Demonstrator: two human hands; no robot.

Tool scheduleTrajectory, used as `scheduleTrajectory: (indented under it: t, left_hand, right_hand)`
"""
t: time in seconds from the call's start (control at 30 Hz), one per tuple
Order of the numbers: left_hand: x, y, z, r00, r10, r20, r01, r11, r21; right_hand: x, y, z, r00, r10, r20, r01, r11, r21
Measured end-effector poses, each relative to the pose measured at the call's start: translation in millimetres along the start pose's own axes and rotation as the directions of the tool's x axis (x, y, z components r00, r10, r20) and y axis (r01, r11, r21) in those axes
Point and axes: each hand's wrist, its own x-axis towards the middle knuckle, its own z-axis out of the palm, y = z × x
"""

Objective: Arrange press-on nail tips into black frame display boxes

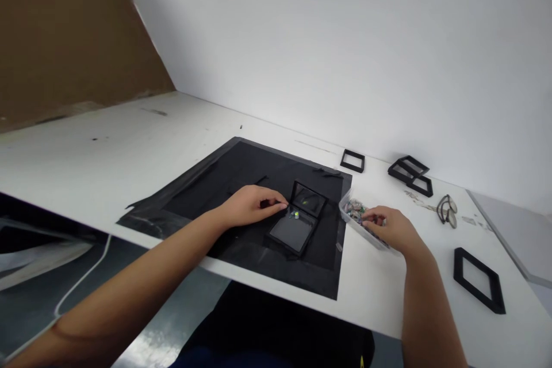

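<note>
An open black hinged case (297, 223) lies on a black mat (215, 195), its lid tilted up at the back. A tiny greenish object (295, 215) rests near the case's hinge. My left hand (252, 204) lies on the mat with its fingers curled, the tips touching the case's left edge next to that object. My right hand (390, 229) reaches into a small clear tray (360, 219) of several little colourful pieces to the right of the mat, its fingers pinched among them.
Black square frames lie on the white table: one behind the mat (352, 160), a pair further right (411, 175), one near the front right (478, 279). A pair of glasses (447, 210) lies beside them. A white wall rises behind; a grey panel (513, 236) sits at far right.
</note>
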Motion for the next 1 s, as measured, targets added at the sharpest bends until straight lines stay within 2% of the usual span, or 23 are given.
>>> scheduleTrajectory:
  t: [0.17, 0.33, 0.5, 0.63, 0.8, 0.9, 1.0]
  left_hand:
    - [2.4, 3.8, 6.2, 0.998, 0.050, 0.037, -0.049, 0.998, -0.039]
    - [3.4, 4.1, 5.6, 0.999, 0.033, 0.008, -0.032, 0.997, -0.065]
    - [1.4, 8.1, 3.4, 1.000, -0.025, -0.018, 0.023, 0.995, -0.101]
    - [0.2, 10.2, 3.6, 0.998, -0.059, -0.035, 0.054, 0.989, -0.138]
    - [0.5, 9.5, 5.8, 0.998, -0.050, -0.024, 0.045, 0.986, -0.158]
    - [0.4, 8.3, 6.9, 0.997, -0.060, -0.045, 0.051, 0.984, -0.172]
    - [-0.2, 6.7, 7.2, 0.996, -0.064, -0.060, 0.052, 0.981, -0.187]
  right_hand:
    - [3.9, -0.4, 4.8, 1.000, -0.006, -0.012, 0.006, 1.000, -0.020]
    - [5.0, -4.8, 7.6, 1.000, -0.030, -0.011, 0.030, 0.999, 0.016]
    - [2.3, -0.6, 3.2, 0.999, -0.022, 0.037, 0.017, 0.990, 0.140]
    - [3.1, 6.0, -1.0, 0.997, -0.065, 0.040, 0.050, 0.957, 0.286]
    - [1.9, 2.8, -6.7, 0.989, -0.144, -0.016, 0.133, 0.852, 0.506]
    - [-5.8, -7.4, -11.3, 0.977, -0.205, -0.057, 0.195, 0.752, 0.630]
    - [-17.3, -21.2, -17.0, 0.953, -0.262, -0.150, 0.286, 0.626, 0.725]
